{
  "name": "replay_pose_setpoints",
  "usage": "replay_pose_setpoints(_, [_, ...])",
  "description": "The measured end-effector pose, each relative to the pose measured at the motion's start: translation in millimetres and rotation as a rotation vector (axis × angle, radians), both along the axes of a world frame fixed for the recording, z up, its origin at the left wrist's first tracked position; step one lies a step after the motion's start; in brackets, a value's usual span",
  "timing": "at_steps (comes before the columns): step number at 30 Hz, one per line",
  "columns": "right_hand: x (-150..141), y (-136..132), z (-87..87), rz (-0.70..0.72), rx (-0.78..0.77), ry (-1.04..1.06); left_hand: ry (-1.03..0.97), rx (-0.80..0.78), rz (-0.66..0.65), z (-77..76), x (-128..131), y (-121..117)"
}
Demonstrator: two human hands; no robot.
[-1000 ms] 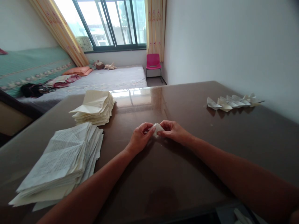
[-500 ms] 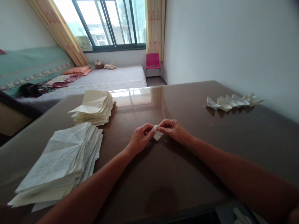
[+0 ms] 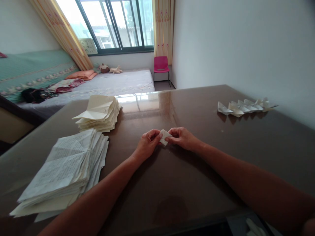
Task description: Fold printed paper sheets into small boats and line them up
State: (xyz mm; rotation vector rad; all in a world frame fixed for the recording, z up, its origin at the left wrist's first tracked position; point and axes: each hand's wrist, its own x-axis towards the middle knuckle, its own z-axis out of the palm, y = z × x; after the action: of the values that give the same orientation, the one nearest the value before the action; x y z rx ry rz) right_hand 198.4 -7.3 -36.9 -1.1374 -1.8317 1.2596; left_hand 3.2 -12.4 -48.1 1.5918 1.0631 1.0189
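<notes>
A small folded paper [image 3: 164, 137], pale and diamond-shaped, is held just over the middle of the brown table. My left hand [image 3: 148, 143] pinches its left corner between thumb and fingers. On the opposite side, my right hand [image 3: 182, 138] is closed on the right corner, its thumb lying on the near face. Curled fingers behind the paper are partly hidden. Several folded paper pieces [image 3: 243, 108] stand in a row at the far right of the table.
A stack of written sheets [image 3: 66, 164] lies at the left beside my left forearm, with a cream paper stack [image 3: 98, 113] behind it. The glossy table [image 3: 197, 105] borders a white wall at right. Beyond it are a bed [image 3: 133, 80] and a pink chair [image 3: 161, 64].
My right thumb and fingers have shifted down along the paper's right side. More of its face shows between my hands, and it looks like a full diamond. The stacks have not moved.
</notes>
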Motion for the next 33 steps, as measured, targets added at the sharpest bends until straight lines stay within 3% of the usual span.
replay_pose_setpoints(7, [-2.7,2.5,-2.9,-0.042,-0.034,0.061,0.029,-0.02,-0.066,-3.8,0.7,0.9])
replay_pose_setpoints(10, [-2.6,1.4,0.9,-0.053,0.081,-0.073,0.114,0.026,-0.04,-4.2,1.4,1.4])
replay_pose_setpoints(14, [-4.1,-0.9,1.8,-0.096,0.355,-0.374,0.404,0.209,0.087,-3.7,1.7,-0.8])
replay_pose_setpoints(18, [-8.5,-3.2,-0.3,-0.163,0.384,-0.559,0.652,0.494,0.162,-0.6,-1.3,-3.8])
replay_pose_setpoints(22, [-7.1,-3.4,0.4,-0.189,0.517,-0.702,0.763,0.668,-0.022,1.8,-6.1,-3.9])
replay_pose_setpoints(27, [2.7,-2.7,0.6,0.017,0.749,-0.724,0.846,0.738,-0.145,6.3,-10.9,-10.8])
replay_pose_setpoints(33, [5.1,-7.4,4.5,0.092,0.76,-0.876,0.959,0.768,-0.199,12.2,-17.3,-21.7])
